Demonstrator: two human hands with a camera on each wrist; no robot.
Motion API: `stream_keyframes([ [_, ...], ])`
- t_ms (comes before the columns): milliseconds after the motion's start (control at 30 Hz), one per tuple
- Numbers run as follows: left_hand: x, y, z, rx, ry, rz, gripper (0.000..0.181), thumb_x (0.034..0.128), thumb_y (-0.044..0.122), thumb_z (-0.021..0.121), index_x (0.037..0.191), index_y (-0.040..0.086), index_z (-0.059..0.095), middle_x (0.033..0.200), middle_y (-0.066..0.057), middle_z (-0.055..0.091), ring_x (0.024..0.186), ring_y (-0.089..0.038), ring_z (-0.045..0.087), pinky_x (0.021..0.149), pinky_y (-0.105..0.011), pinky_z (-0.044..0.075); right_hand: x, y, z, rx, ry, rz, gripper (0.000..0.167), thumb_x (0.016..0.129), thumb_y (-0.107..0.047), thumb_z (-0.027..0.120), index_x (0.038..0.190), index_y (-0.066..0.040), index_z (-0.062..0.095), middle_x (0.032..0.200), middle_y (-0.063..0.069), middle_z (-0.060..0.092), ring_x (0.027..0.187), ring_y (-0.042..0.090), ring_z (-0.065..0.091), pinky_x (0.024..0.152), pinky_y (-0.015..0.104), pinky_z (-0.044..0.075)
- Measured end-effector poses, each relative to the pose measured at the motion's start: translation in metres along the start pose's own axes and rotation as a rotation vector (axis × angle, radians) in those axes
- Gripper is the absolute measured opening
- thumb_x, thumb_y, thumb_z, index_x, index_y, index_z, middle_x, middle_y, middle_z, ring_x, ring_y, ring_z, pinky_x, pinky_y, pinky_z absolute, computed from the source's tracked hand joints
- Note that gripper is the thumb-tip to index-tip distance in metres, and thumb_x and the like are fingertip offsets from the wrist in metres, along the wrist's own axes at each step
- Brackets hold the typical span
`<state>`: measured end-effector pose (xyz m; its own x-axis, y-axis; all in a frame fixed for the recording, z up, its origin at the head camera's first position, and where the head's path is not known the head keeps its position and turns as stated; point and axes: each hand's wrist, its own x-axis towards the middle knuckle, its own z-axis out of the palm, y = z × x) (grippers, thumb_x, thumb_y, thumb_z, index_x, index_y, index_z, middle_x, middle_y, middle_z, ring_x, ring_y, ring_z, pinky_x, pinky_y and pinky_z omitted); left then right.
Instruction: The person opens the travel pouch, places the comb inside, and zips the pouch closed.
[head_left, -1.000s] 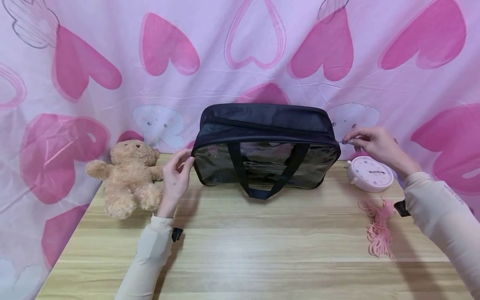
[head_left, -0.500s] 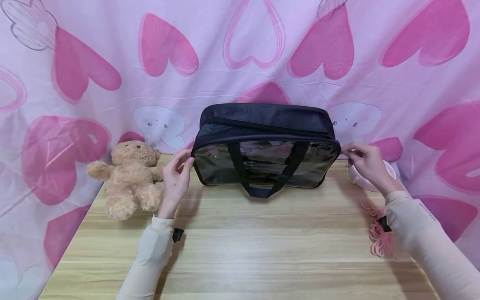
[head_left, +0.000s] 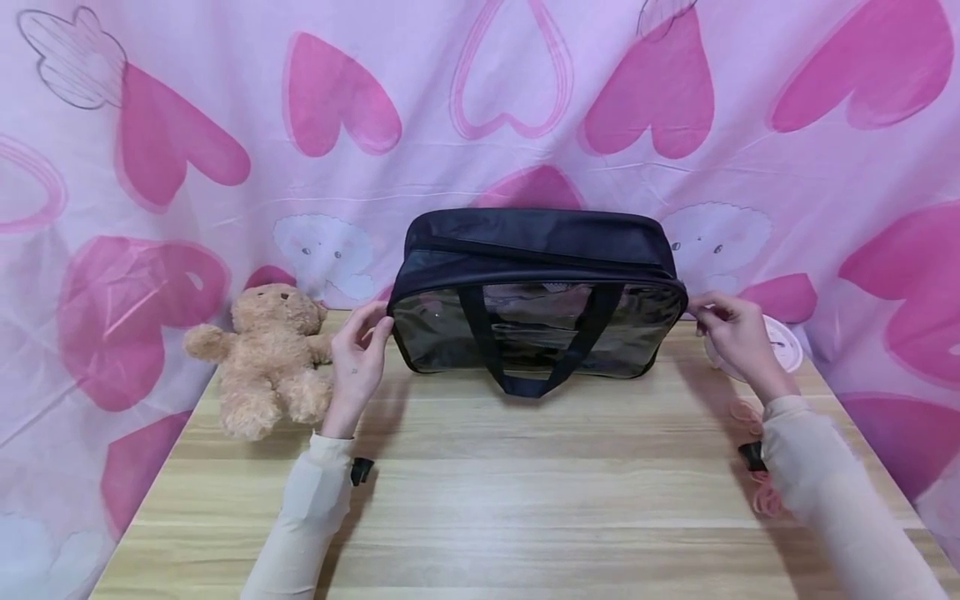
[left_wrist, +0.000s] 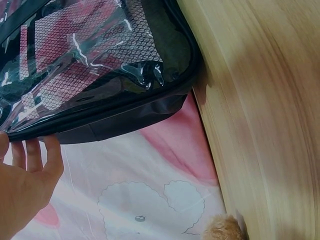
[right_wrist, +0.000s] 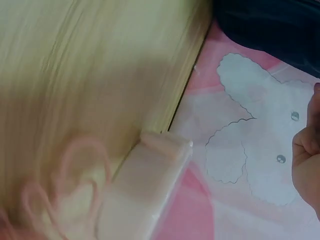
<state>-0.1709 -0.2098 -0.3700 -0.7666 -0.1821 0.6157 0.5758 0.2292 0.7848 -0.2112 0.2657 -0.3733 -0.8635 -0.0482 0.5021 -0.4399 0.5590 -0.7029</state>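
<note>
A black bag (head_left: 540, 242) with a see-through front panel and a hanging strap handle stands upright at the table's back edge. My left hand (head_left: 358, 360) pinches its left edge, thumb in front and fingers behind; in the left wrist view that hand (left_wrist: 31, 182) shows at the bag's piping. At the opposite end, my right hand (head_left: 738, 333) has its thumb and fingers pinched at the bag's right edge; the fingertips are partly hidden, and whether they hold fabric or a zipper pull is hard to make out. Mesh (left_wrist: 127, 42) shows through the clear panel.
A tan teddy bear (head_left: 273, 358) sits left of the bag. A pale pink alarm clock (head_left: 784, 343) stands at the right, partly behind my right hand. Pink cord (head_left: 767, 497) lies on the table (head_left: 540, 500), partly under my right forearm. A heart-patterned curtain (head_left: 420, 183) hangs behind.
My right hand has moved down and slightly left along the bag's right end, its forearm now covering most of the pink cord. My left hand keeps its hold; the bag has barely moved.
</note>
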Motion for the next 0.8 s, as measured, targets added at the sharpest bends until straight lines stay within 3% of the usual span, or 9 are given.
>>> stream_keyframes([
  [233, 0.001, 0.000, -0.002, -0.004, -0.006, -0.026, 0.020, 0.0888, -0.010, 0.058, 0.108, -0.017, 0.059, 0.099, -0.016, 0.062, 0.090, -0.010, 0.060, 0.078, -0.021, 0.051, -0.005, 0.001, 0.013, 0.063, 0.109, 0.063, 0.006, 0.086, 0.013, 0.058, 0.088, 0.014, 0.063, 0.059, 0.007, 0.059, 0.049, 0.010, 0.053, 0.040, 0.015, 0.036],
  [400, 0.000, -0.001, -0.004, 0.001, 0.004, -0.031, 0.020, 0.0892, -0.009, 0.058, 0.108, -0.017, 0.059, 0.100, -0.021, 0.062, 0.092, -0.010, 0.061, 0.079, -0.022, 0.051, -0.007, 0.001, 0.022, 0.137, 0.183, 0.099, 0.007, 0.086, 0.012, 0.059, 0.090, 0.014, 0.065, 0.067, -0.009, 0.062, 0.051, 0.008, 0.054, 0.045, 0.013, 0.038],
  [500, 0.000, -0.002, -0.004, 0.000, -0.003, -0.028, 0.020, 0.0891, -0.009, 0.059, 0.108, -0.016, 0.059, 0.098, -0.016, 0.063, 0.091, -0.010, 0.061, 0.078, -0.022, 0.051, -0.013, 0.002, 0.025, 0.169, 0.222, 0.126, 0.009, 0.086, 0.011, 0.060, 0.093, 0.012, 0.066, 0.075, -0.015, 0.064, 0.052, 0.009, 0.054, 0.047, 0.013, 0.040],
  [800, 0.000, -0.003, -0.002, -0.008, -0.005, -0.015, 0.019, 0.0885, -0.010, 0.058, 0.107, -0.017, 0.059, 0.096, -0.003, 0.063, 0.091, -0.012, 0.061, 0.077, -0.021, 0.051, -0.021, 0.003, 0.027, 0.238, 0.263, 0.140, 0.016, 0.086, 0.014, 0.059, 0.100, 0.014, 0.066, 0.081, -0.012, 0.067, 0.053, 0.011, 0.055, 0.052, 0.016, 0.045],
])
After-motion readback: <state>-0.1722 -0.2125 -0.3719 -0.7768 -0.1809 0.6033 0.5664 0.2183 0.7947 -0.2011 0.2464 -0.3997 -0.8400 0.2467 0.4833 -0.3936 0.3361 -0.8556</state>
